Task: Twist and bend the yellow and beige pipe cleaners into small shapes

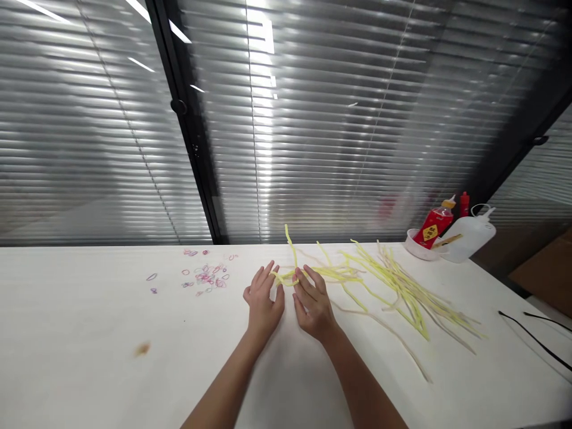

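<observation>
A bent yellow pipe cleaner (288, 277) runs between my two hands above the white table, with one arm of it sticking up and away from me. My left hand (264, 301) holds its left end between thumb and fingers, the other fingers fairly straight. On the right side, my right hand (314, 305) pinches the same piece with its fingertips, which hide part of it. Just beyond my right hand lies a loose spread of yellow and pale pipe cleaners (344, 273). A thicker bundle of pipe cleaners (413, 292) lies farther right.
Small coloured rubber bands (208, 277) are scattered on the white table (89, 357) to the left. At the back right stand a red bottle (432, 226) in a pale bowl (422, 253) and a white squeeze bottle (471, 235). Black cables (536, 339) cross the right edge. Blinds rise behind.
</observation>
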`<state>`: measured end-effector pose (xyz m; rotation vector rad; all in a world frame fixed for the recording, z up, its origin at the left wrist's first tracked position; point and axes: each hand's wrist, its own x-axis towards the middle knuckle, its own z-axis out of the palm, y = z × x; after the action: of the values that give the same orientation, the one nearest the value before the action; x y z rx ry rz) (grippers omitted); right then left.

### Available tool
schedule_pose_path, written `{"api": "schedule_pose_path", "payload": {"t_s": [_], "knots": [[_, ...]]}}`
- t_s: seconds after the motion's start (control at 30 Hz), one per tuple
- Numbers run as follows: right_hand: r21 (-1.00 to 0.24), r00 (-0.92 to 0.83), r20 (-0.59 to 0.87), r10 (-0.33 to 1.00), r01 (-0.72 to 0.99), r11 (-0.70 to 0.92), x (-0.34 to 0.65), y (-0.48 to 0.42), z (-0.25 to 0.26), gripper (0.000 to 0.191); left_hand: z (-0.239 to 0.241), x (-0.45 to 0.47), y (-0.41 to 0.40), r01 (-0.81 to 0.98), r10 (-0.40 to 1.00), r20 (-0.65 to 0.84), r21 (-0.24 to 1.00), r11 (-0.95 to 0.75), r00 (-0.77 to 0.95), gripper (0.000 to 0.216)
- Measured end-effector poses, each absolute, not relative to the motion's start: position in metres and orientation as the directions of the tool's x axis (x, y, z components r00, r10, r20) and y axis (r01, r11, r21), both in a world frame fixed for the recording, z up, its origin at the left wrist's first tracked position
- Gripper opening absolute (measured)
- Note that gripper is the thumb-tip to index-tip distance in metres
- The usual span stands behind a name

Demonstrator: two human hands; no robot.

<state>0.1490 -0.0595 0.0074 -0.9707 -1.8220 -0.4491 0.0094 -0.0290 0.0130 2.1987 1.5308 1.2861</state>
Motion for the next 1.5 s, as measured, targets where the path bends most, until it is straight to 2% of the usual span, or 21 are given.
{"api": "schedule_pose_path", "payload": {"t_s": [0.23,0.4,0.6,0.73,0.87,0.93,1.03,1.17,1.3,1.5], "knots": [[-0.098,-0.230,0.872,0.432,0.783,0.614,0.146,-0.059,0.005,0.062,0.019,-0.001,-0.020,0.725,0.802,0.597,0.545,-0.421,0.017,0.041],[-0.123,-0.180,0.896,0.406,0.777,0.617,0.147,-0.056,0.002,0.060,0.021,-0.001,-0.020,0.715,0.786,0.618,0.551,-0.430,-0.003,0.040],[-0.186,-0.083,0.932,0.354,0.727,0.661,0.147,-0.055,-0.001,0.054,0.017,0.001,-0.020,0.652,0.780,0.623,0.571,-0.499,0.051,0.020],[-0.356,0.090,0.913,0.397,0.653,0.669,0.144,-0.060,0.003,0.040,0.015,0.002,-0.020,0.654,0.790,0.607,0.561,-0.507,0.092,0.019],[-0.655,0.329,0.749,0.575,0.491,0.574,0.141,-0.064,0.006,0.018,0.017,0.001,-0.026,0.634,0.792,0.589,0.553,-0.541,0.161,0.019],[-0.714,0.409,0.696,0.590,0.482,0.509,0.141,-0.063,0.007,0.015,0.019,0.000,-0.030,0.602,0.772,0.608,0.551,-0.578,0.185,0.016],[-0.621,0.374,0.776,0.508,0.597,0.509,0.145,-0.062,0.008,0.017,0.021,0.001,-0.036,0.538,0.728,0.655,0.548,-0.641,0.200,0.013],[-0.387,0.174,0.908,0.380,0.693,0.608,0.150,-0.061,0.010,0.027,0.021,0.005,-0.040,0.468,0.658,0.723,0.516,-0.717,0.211,0.014],[-0.207,-0.006,0.945,0.327,0.763,0.612,0.149,-0.063,0.009,0.029,0.020,0.010,-0.042,0.337,0.577,0.772,0.486,-0.806,0.266,0.021],[-0.181,0.021,0.958,0.285,0.814,0.552,0.147,-0.061,0.006,0.024,0.016,0.016,-0.043,0.243,0.662,0.692,0.615,-0.750,0.288,0.018]]}}
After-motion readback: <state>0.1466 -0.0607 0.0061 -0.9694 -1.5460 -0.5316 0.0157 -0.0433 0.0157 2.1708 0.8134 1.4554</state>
